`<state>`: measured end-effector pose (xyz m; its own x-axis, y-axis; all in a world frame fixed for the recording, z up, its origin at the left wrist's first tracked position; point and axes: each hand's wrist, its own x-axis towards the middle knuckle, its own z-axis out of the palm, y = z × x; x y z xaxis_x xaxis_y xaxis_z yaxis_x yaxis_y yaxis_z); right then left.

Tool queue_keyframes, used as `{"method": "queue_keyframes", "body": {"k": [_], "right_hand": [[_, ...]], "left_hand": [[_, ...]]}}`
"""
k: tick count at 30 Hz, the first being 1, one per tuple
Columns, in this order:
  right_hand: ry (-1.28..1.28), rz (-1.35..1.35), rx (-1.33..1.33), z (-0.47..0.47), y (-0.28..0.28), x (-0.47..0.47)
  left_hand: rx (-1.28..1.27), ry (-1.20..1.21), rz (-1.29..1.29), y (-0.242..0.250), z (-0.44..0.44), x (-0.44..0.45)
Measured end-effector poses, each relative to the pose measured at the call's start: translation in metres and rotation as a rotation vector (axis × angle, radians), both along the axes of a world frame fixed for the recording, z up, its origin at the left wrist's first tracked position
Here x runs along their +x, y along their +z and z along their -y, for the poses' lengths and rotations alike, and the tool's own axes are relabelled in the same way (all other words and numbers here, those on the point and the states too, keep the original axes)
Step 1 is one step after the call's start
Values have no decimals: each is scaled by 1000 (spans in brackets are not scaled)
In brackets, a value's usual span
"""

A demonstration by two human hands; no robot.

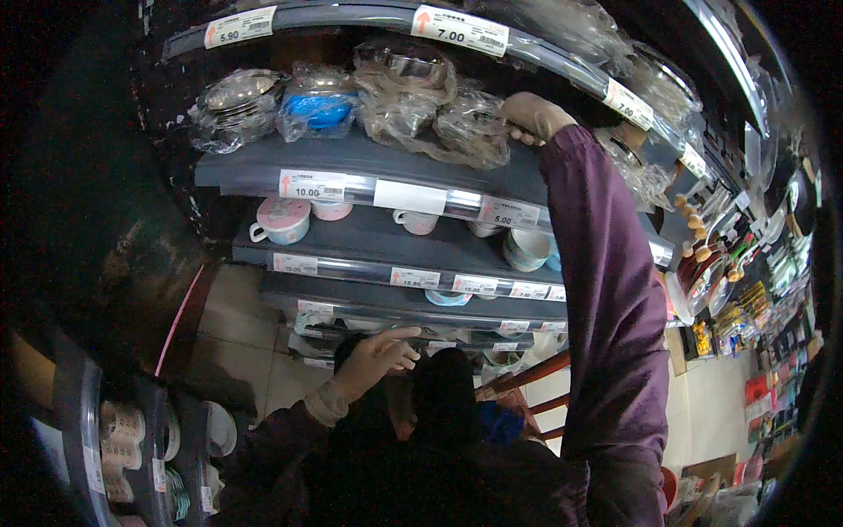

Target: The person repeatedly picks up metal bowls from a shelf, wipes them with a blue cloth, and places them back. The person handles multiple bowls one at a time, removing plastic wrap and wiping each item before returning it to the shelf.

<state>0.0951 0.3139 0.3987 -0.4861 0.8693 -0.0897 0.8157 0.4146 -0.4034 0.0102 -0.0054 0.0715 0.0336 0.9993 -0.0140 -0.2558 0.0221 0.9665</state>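
Note:
My right hand (532,118), in a pale glove, reaches onto the upper shelf against a plastic-wrapped bundle (471,125); its fingertips are partly hidden, so I cannot tell whether it grips the bundle. Left of it stand a larger wrapped metal bowl (405,79), a wrapped blue bowl (319,110) and a wrapped stack of metal dishes (237,99). My left hand (385,352), also gloved, hangs in front of the lower shelves with its index finger extended and the other fingers curled; nothing shows in it.
Lidded cup (283,221), white mug (416,222) and stacked bowls (527,249) stand on the shelf below. Price-tagged shelf edges (461,201) jut towards me. A red wooden frame (553,365) is at lower right. Another shelf with dishes (122,444) stands at lower left; utensils hang at right.

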Motion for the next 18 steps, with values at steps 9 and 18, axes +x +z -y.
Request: {"method": "queue_keyframes", "body": {"k": [9,18], "right_hand": [[-98,-234,-107,-1,-6,13],[36,-500,762,30,-43,151]], "left_hand": [[-49,-36,-66,1,-8,10],[-34,-8,-80,-4,-11,19]]}}
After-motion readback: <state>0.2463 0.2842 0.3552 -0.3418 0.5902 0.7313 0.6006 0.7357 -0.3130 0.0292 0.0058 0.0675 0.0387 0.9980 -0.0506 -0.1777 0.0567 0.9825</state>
